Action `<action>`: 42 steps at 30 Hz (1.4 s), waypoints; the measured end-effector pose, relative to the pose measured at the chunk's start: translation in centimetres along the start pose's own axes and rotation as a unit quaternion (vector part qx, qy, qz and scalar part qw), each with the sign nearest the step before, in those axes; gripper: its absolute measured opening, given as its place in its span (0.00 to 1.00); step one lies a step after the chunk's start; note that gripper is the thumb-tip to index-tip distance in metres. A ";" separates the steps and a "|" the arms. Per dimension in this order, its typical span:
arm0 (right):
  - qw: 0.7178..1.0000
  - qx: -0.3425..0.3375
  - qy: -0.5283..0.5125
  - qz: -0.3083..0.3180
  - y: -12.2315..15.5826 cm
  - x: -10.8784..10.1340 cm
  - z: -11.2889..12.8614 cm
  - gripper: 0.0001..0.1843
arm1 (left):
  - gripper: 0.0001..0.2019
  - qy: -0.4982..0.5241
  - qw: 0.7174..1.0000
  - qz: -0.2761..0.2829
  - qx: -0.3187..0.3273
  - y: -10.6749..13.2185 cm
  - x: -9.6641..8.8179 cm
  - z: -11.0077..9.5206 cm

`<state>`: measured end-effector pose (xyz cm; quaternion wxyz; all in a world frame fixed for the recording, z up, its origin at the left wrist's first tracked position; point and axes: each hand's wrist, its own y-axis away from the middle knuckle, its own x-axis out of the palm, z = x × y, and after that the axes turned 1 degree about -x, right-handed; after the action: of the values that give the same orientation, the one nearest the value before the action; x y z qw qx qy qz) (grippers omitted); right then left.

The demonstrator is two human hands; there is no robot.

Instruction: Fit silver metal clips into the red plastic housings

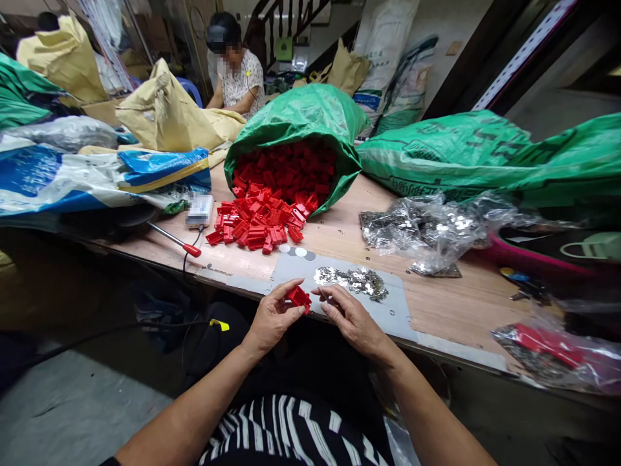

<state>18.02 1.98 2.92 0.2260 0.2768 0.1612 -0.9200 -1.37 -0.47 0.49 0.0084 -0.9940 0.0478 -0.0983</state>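
**Red plastic part (299, 298) gripped in left hand (274, 317)**

At the bottom centre of the frame is the wearer's black-and-white patterned top (281, 433). Above it, just below the middle, the left hand pinches the red plastic part between thumb and fingers, at the near edge of the bench (446, 317). Just to its right, the right hand (352, 317) has thumb and forefinger close together; whether they grasp anything is too small to tell. Beyond the hands, small shiny metal pieces (356, 279) lie heaped on a grey mat (398, 314). Farther up, at centre, similar red parts (257, 220) spill from a green woven sack (305, 107). At upper left, another person (247, 84) sits, head bowed.
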 end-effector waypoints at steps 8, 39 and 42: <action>0.994 0.021 0.105 -0.012 -0.2 0.8 -0.5 0.12 | 0.20 -0.283 0.951 -0.003 0.127 -1.6 -0.9 0.1; 0.985 0.074 0.157 -0.004 -1.3 2.4 0.5 0.08 | 0.18 -0.290 0.950 0.007 0.112 -2.2 -1.1 1.5; 0.992 0.060 0.114 -0.002 -1.0 2.1 0.3 0.09 | 0.17 -0.281 0.954 -0.002 0.107 -1.8 -0.7 1.1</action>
<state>15.81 2.02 2.15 0.1870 0.3922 0.1313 -0.8910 -1.70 1.35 -0.66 0.1272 -0.9748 0.0304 0.1806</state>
